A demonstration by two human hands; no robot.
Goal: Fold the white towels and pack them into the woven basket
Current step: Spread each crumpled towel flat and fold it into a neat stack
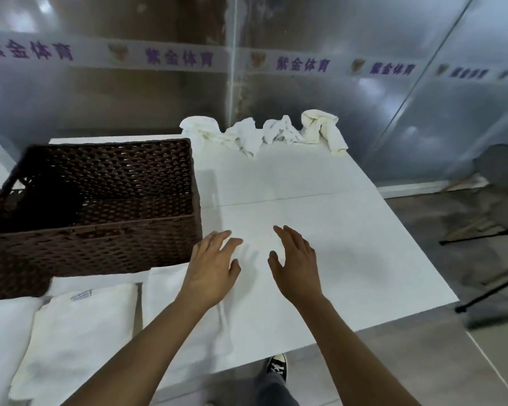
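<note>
**Both hands empty over table, towels staged around basket**

Head view: woven basket [100, 200] sits on the left of the white table [349, 244], long axis running left-right, open top up; interior dark, contents hard to make out. Crumpled towels [264, 133] in a row at the table's far edge, beyond the basket's right end. Folded towel [74, 338] lies flat just in front of the basket, long axis toward the camera, label near the basket. Another flat towel [170, 303] just right of it. Left hand [211, 268] by the basket's near right corner, fingers straight and spread, holding nothing. Right hand [296, 265] beside it, fingers loose and spread, empty.
</note>
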